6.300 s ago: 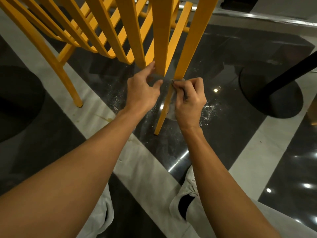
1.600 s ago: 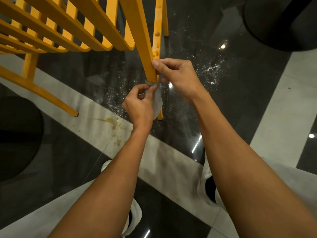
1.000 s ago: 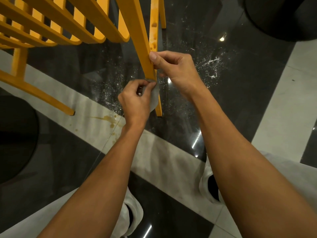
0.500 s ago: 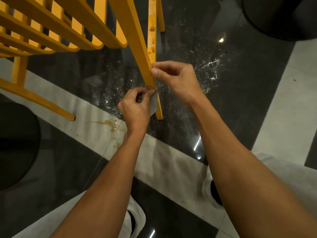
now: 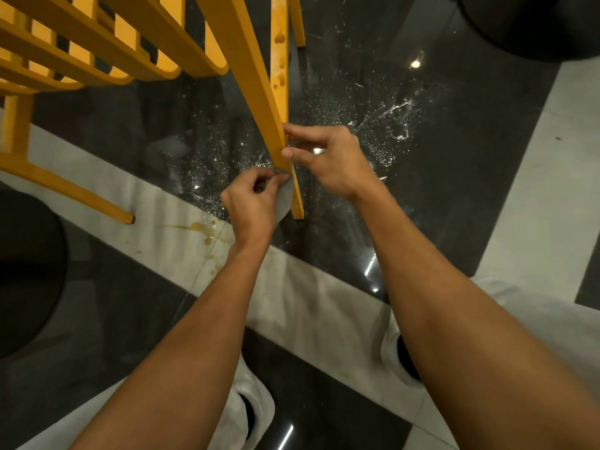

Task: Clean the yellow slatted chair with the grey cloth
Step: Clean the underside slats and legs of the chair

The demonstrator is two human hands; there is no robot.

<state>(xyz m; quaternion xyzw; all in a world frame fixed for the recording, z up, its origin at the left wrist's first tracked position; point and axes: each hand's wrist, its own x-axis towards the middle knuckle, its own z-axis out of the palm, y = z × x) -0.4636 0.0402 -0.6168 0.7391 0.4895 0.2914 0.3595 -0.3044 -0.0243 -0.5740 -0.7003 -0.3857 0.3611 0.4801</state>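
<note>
The yellow slatted chair (image 5: 136, 50) fills the upper left, seen from above, with one leg (image 5: 259, 92) slanting down to the dark floor. My left hand (image 5: 253, 203) pinches the grey cloth (image 5: 284, 203) against the lower end of that leg. My right hand (image 5: 328, 160) grips the same leg just above, thumb and fingers on its edge. Brown spots mark a second leg (image 5: 279, 53) behind it. Most of the cloth is hidden by my left hand.
White splatter (image 5: 386, 125) lies on the glossy black floor beside the leg. A brown stain (image 5: 203, 228) marks the pale floor strip. Dark round table bases (image 5: 532, 24) sit at top right and at left (image 5: 29, 271). My white shoes (image 5: 253, 407) stand below.
Both hands have slid down the chair leg toward its foot, the cloth staying pinched in my left hand; my right hand shifted lower along the leg's edge.
</note>
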